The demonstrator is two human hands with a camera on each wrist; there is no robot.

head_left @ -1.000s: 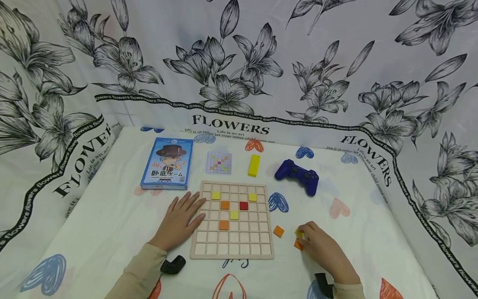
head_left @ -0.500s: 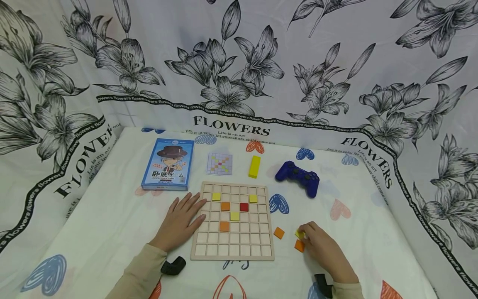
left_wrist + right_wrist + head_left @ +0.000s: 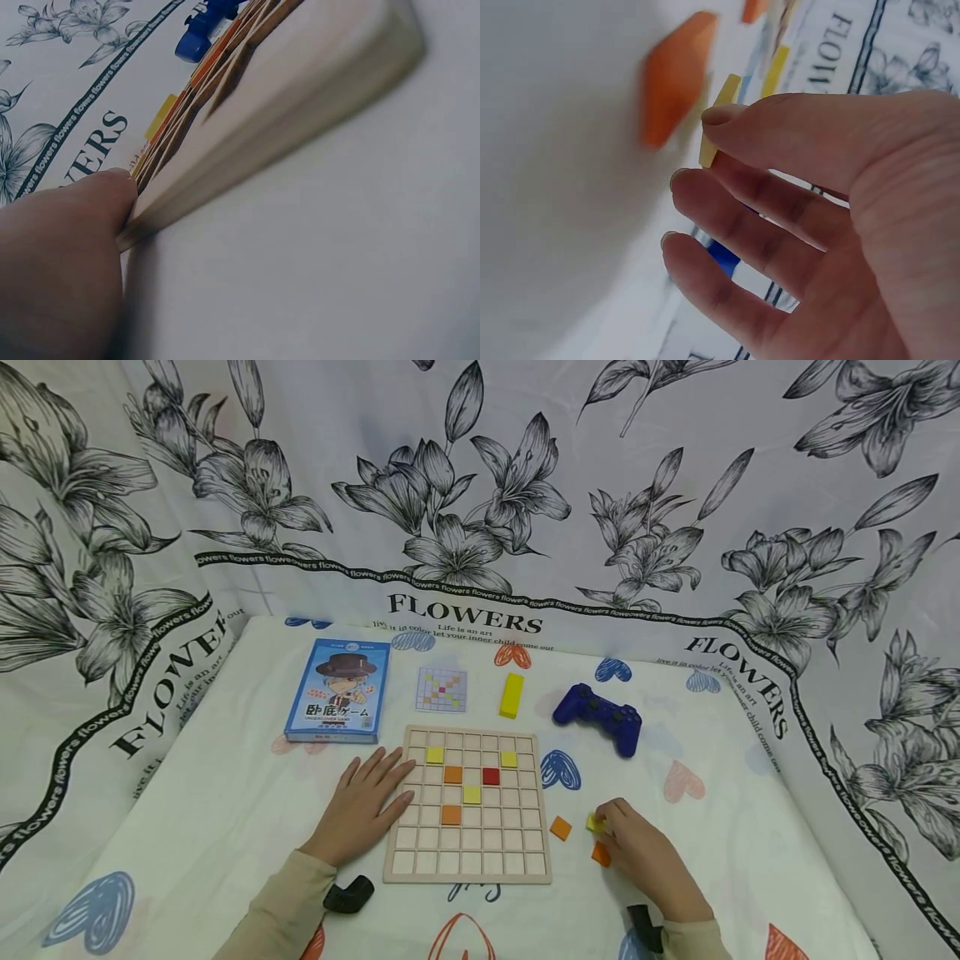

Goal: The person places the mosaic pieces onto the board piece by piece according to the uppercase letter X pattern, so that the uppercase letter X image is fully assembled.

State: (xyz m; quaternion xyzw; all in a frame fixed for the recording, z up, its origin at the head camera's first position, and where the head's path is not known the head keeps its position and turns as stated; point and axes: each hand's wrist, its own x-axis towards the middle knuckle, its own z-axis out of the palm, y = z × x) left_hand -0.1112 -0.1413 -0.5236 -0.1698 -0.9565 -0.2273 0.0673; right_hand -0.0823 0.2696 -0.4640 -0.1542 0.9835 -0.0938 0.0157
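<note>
My right hand (image 3: 637, 853) pinches a small yellow square tile (image 3: 721, 120) between thumb and forefinger, right of the board. Below it on the cloth lies an orange tile (image 3: 600, 854), partly covered by the hand in the head view. Another orange tile (image 3: 560, 828) sits between the hand and the board. The wooden grid board (image 3: 467, 873) bears several coloured tiles, among them a red tile (image 3: 491, 776) and a yellow tile (image 3: 472, 795). At the board's left edge my left hand (image 3: 360, 810) rests with fingers spread, its thumb touching the frame in the left wrist view.
Behind the board stand a blue game box (image 3: 337, 693), a printed pattern card (image 3: 441, 690), a yellow block (image 3: 512, 696) and a blue game controller (image 3: 597, 718). A flowered curtain (image 3: 480, 485) closes off the back of the heart-print cloth (image 3: 225, 793).
My right hand has moved slightly left and up, and the yellow tile has shifted with it, away from the orange tile below. The left hand stays in place.
</note>
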